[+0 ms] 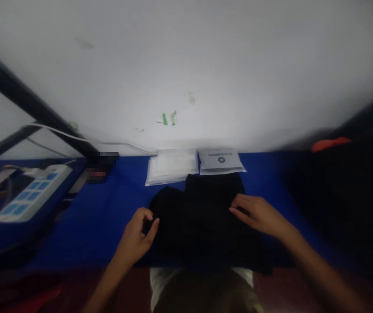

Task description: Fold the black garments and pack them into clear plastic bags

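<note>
I am seeing a crumpled black fabric piece lying on the blue flat surface; at its nine o'clock my bare left hand is showing a spread grip; at three my bare right hand is touching it, pinching or not I cannot tell; flat white plastic packets are lying at eleven.

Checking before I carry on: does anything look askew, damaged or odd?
Slightly: the white bags are unevenly stacked, their edges out of line. Green patches blemish the pale wall behind. The black cloth is too dark to check for damage.
</note>
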Demonstrator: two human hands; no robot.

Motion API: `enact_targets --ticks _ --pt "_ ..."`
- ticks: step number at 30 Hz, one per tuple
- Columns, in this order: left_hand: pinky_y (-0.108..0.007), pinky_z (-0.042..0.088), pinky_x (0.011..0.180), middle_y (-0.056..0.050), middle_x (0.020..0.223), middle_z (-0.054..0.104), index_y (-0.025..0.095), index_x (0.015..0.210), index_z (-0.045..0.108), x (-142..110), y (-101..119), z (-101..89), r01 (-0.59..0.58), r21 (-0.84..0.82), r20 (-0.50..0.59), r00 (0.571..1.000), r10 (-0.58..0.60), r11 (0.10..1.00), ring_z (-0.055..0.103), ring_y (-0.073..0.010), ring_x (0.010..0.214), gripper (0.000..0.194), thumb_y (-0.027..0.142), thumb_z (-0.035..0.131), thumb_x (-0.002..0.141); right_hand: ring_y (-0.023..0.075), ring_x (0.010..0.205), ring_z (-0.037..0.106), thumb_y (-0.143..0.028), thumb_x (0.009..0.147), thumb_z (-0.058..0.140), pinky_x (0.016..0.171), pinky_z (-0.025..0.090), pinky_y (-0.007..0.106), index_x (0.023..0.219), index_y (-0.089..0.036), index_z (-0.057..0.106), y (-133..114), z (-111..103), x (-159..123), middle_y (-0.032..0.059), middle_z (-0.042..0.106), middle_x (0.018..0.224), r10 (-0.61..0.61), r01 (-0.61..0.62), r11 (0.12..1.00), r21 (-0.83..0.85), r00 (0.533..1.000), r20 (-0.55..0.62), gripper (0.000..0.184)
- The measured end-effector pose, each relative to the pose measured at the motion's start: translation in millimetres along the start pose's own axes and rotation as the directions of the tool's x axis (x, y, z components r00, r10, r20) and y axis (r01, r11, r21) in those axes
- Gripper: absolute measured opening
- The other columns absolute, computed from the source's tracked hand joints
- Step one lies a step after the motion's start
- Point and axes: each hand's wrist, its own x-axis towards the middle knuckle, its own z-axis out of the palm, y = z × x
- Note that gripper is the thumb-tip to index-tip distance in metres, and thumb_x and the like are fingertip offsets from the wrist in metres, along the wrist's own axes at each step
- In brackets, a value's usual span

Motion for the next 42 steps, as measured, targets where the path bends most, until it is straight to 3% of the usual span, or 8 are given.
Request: enact_targets --ticks 7,13,16,20,24,29,34,42 --pt "-0.028 0.047 0.077 -0.001 0.090 0.057 0.022 0.095 0.049 34 47 2.8 -0.166 -0.271 -0.190 0.975 0.116 0.948 0.059 -0.0153 0.085 0.016 0.021 0.062 0.085 0.0155 0.073 0.060 -0.042 0.092 0.056 0.065 0.045 0.028 0.097 -0.021 0.061 -31 5 28 0.0027 0.064 0.087 0.014 -0.011 0.934 0.358 1.000 -0.004 0.022" --pt "-0.028 0.050 0.078 -0.002 0.091 0.062 0.021 0.099 0.055 57 109 28.0 -0.371 -0.372 -0.112 0.928 0.355 0.851 0.061 -0.0147 0.085 0.015 0.016 0.061 0.086 0.0160 0.070 0.064 -0.049 0.090 0.055 0.060 0.051 0.029 0.128 -0.027 0.039 -49 19 50 -0.0002 0.063 0.085 0.316 -0.170 0.255 0.952 0.945 0.084 0.047" --pt "-0.033 0.051 0.088 -0.006 0.103 0.064 0.021 0.110 0.055 54 129 37.8 -0.431 -0.469 0.048 0.859 0.510 0.771 0.061 -0.0182 0.099 0.022 0.016 0.057 0.088 0.0099 0.059 0.056 -0.037 0.081 0.068 0.056 0.047 0.023 0.127 -0.027 0.041 -50 21 51 -0.0069 0.052 0.073 0.444 -0.160 0.104 0.982 0.890 0.098 0.054" --pt "-0.040 0.047 0.100 -0.011 0.119 0.060 0.022 0.119 0.052 47 130 35.8 -0.451 -0.568 0.105 0.790 0.605 0.688 0.056 -0.0244 0.116 0.037 0.020 0.062 0.083 0.0128 0.071 0.061 -0.023 0.077 0.066 0.066 0.049 0.026 0.126 -0.027 0.041 -35 14 35 -0.0020 0.061 0.087 0.444 -0.118 0.287 0.951 0.896 -0.023 0.055" --pt "-0.038 0.051 0.089 -0.009 0.110 0.061 0.022 0.113 0.055 43 113 36.4 -0.353 -0.544 0.097 0.875 0.475 0.761 0.060 -0.0222 0.101 0.030 0.021 0.061 0.083 0.0172 0.081 0.063 -0.026 0.085 0.053 0.070 0.051 0.030 0.124 -0.026 0.042 -3 7 3 0.0037 0.064 0.100 0.440 -0.151 0.616 0.773 0.880 -0.179 0.040" --pt "-0.027 0.049 0.060 -0.003 0.094 0.059 0.023 0.119 0.045 45 100 59.8 0.041 -0.450 0.271 0.958 0.092 0.892 0.054 -0.0110 0.061 0.036 0.033 0.058 0.087 0.0247 0.102 0.062 -0.023 0.088 0.047 0.088 0.049 0.042 0.124 -0.024 0.045 27 11 -30 0.0077 0.062 0.112 0.384 -0.284 0.881 0.378 0.896 -0.224 0.036" --pt "-0.031 0.049 0.065 -0.004 0.093 0.062 0.023 0.131 0.040 47 99 79.7 0.119 -0.329 0.434 0.900 0.038 0.937 0.061 -0.0161 0.066 0.058 0.050 0.061 0.084 0.0285 0.119 0.050 -0.015 0.084 0.047 0.101 0.042 0.049 0.123 -0.021 0.049 33 19 -38 0.0122 0.050 0.124 0.292 -0.278 0.956 0.091 0.912 -0.288 0.040" --pt "-0.038 0.050 0.084 -0.007 0.107 0.059 0.024 0.133 0.038 53 115 91.1 0.031 -0.418 0.374 0.917 0.141 0.908 0.061 -0.0237 0.096 0.060 0.029 0.066 0.080 0.0290 0.126 0.047 -0.029 0.089 0.056 0.106 0.038 0.050 0.126 -0.027 0.049 6 -14 -14 0.0114 0.051 0.134 0.098 -0.040 0.985 0.167 0.929 -0.356 0.038"
